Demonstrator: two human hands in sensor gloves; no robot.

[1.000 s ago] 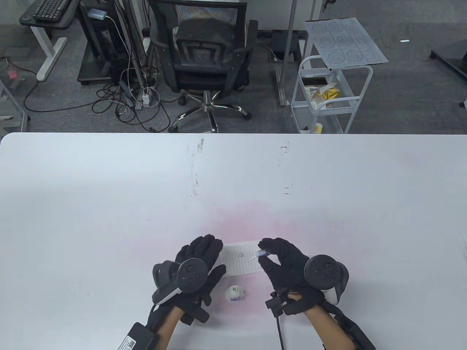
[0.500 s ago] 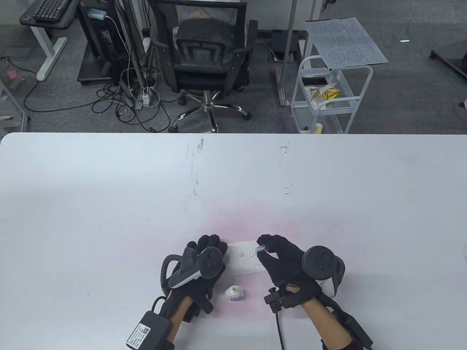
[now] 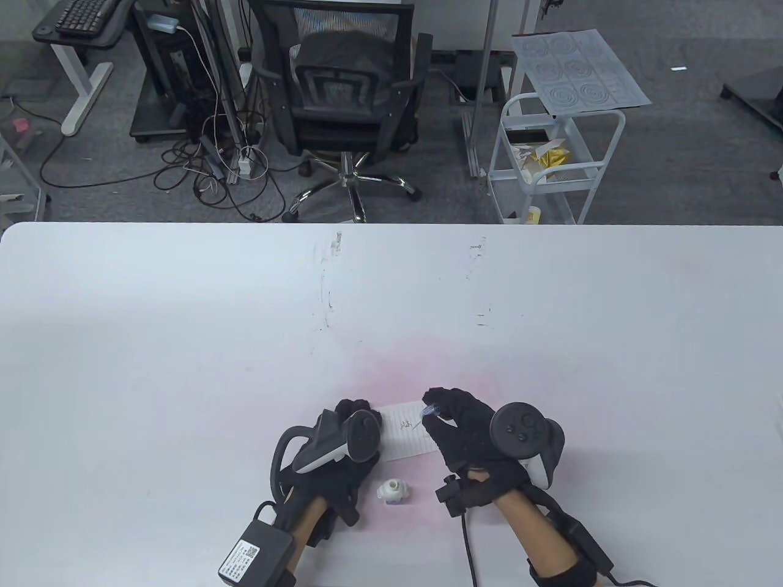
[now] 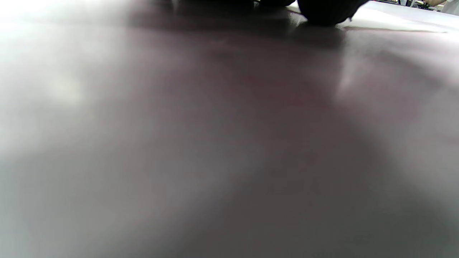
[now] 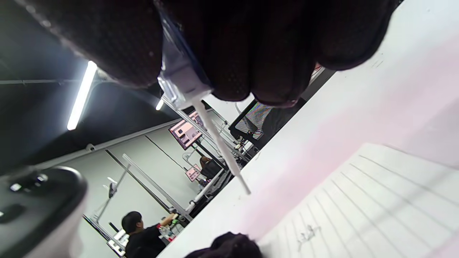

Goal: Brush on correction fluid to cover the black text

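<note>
A small lined paper (image 3: pixel 408 441) lies near the table's front edge, with black text (image 3: pixel 404 425) on it. My left hand (image 3: pixel 353 408) rests its fingertips on the paper's left edge, turned partly on its side. My right hand (image 3: pixel 435 411) pinches the correction-fluid cap with its brush (image 3: pixel 422 419); the tip hangs just above the text. In the right wrist view the cap (image 5: pixel 179 77) sits between my fingers, the brush stem (image 5: pixel 220 141) points down over the paper (image 5: pixel 362 208), and the text (image 5: pixel 306 233) lies below. The open white bottle (image 3: pixel 393 491) stands between my wrists.
The left wrist view is blurred table with a dark fingertip (image 4: pixel 322 10) at the top. The white table (image 3: pixel 183 342) has a pink stain around the paper. An office chair (image 3: pixel 342 92) and a white cart (image 3: pixel 550 159) stand beyond the far edge.
My right hand has moved left and slightly forward, bringing the brush tip over the text. My left hand has rolled onto its side and shifted right along the paper's left edge.
</note>
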